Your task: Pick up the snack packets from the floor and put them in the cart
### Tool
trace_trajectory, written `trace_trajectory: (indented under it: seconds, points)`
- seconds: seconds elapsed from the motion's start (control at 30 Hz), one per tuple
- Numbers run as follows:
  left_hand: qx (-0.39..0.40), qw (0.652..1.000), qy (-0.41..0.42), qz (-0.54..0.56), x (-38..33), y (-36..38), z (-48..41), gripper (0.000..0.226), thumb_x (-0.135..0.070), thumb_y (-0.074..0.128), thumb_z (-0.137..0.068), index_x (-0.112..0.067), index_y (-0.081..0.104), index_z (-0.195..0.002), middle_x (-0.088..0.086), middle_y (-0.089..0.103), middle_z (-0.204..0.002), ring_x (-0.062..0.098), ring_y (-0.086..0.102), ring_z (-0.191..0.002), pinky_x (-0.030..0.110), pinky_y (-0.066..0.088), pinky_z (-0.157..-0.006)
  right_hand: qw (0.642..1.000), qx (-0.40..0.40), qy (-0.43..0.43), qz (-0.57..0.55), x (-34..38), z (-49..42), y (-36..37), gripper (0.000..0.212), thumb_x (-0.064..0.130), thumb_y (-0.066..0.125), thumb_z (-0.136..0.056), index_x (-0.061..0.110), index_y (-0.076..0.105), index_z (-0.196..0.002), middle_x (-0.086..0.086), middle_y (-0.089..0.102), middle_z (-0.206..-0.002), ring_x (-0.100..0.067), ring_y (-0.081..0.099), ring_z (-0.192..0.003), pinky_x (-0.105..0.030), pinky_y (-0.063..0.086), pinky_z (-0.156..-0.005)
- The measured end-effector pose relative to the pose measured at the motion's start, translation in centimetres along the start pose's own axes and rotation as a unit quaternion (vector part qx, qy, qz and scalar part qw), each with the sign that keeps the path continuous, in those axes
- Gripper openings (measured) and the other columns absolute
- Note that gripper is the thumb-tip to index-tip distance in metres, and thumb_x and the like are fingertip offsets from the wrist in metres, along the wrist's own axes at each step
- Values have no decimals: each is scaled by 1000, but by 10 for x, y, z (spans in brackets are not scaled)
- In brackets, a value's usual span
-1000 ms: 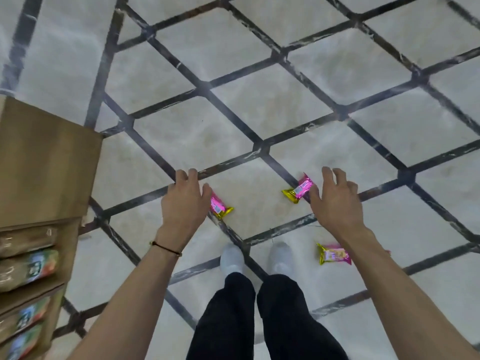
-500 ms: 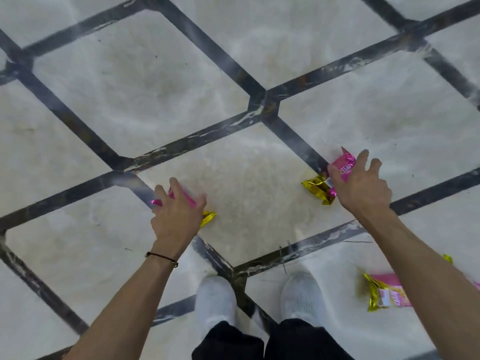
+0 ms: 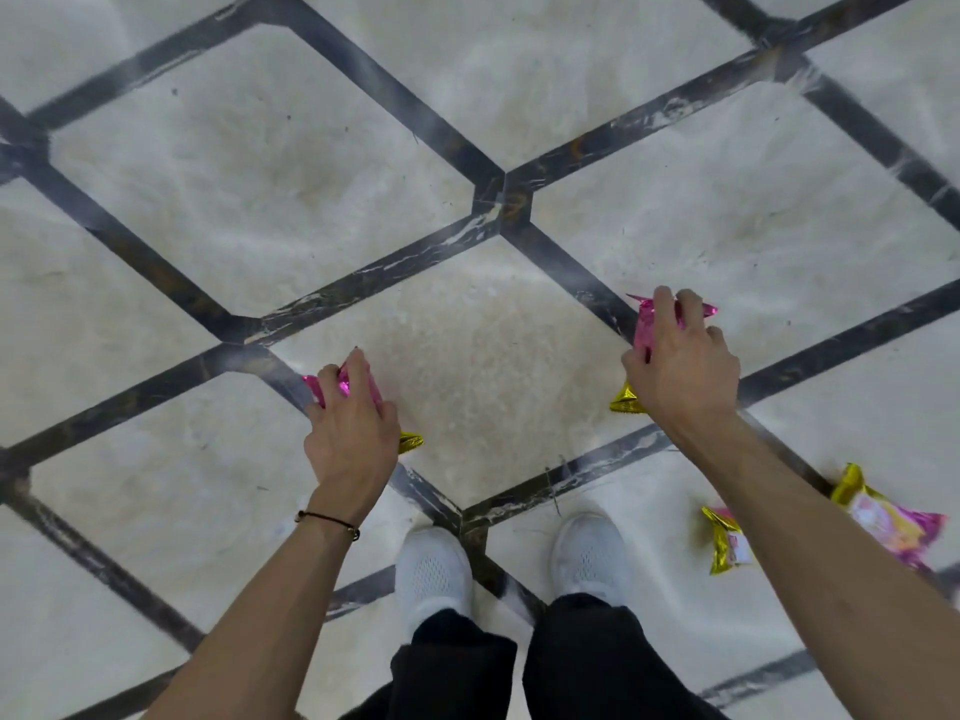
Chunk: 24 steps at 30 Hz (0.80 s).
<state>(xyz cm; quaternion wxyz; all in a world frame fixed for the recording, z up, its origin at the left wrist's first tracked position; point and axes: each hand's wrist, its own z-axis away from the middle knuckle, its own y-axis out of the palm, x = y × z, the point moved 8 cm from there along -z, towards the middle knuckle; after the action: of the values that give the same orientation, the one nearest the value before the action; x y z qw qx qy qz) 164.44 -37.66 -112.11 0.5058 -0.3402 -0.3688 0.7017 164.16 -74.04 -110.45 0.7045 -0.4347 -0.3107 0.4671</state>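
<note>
My left hand [image 3: 350, 439] has its fingers curled over a crinkly pink-and-gold foil snack packet [image 3: 344, 385], pinching the pink end; the gold tail sticks out by my wrist, and its long axis runs from there up and to the left. My right hand [image 3: 680, 376] pinches a second pink-and-gold foil packet [image 3: 644, 324] the same way, pink end past my fingertips, gold end under the heel of my palm. I cannot tell whether either has cleared the pale marble floor with dark inlaid strips [image 3: 467, 366]. More pink-and-gold foil [image 3: 727, 545] lies right of my white shoes [image 3: 434, 569]. My right forearm crosses it, so one packet or two is unclear, but my right hand is nearer. The cart is out of view, and I see bare floor around both hands for lifting straight up
</note>
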Motion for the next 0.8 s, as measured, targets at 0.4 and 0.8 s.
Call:
trace_trajectory:
  seconds: [0.4,0.8]
  points:
    - [-64,991,108,42,-71,-296,145,57,-22,54,-95,-28,38,-149,3,40,-147,41,54,-101,44,48,-67,996,-77,-34,-12,43,131,-309,75,25,61,-85,12,28,-151,-13,39,-148,-45,54,-97,-37,37,-55]
    - [-160,947,277,12,-197,-666,327,55,-25,52,-96,-28,37,-149,3,35,-152,42,49,-110,47,47,-71,980,-176,-62,-65,64,300,-675,71,29,61,-84,19,36,-150,-9,47,-142,-39,55,-104,-33,35,-56]
